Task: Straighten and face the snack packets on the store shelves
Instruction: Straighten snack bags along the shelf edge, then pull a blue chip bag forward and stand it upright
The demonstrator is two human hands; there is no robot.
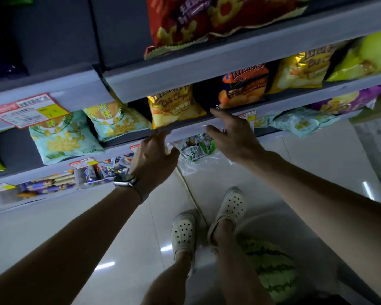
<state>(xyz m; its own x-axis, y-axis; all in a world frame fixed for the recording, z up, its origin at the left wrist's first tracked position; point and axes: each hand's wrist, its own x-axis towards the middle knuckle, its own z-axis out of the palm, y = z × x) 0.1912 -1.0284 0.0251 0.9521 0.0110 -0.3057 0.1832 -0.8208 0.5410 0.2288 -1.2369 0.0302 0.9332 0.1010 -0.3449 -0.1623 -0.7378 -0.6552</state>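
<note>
A yellow potato chip packet (174,106) stands on the middle shelf (273,104), its bottom edge reaching over the shelf lip. My left hand (154,157), a watch on its wrist, hangs just below that bottom edge with fingers apart, holding nothing. My right hand (231,133) is spread open in front of the shelf edge, its index finger pointing at the dark gap between the yellow packet and an orange chip packet (242,86). A second yellow packet (301,71) and a green one (365,56) stand further right.
Red packets (185,20) fill the shelf above. Teal corn-snack packets (64,137) sit on the left shelf, with small wrapped snacks (46,183) on the lowest shelf. A red and yellow price tag (29,110) hangs at left. Below are a pale tiled floor (317,155) and my feet.
</note>
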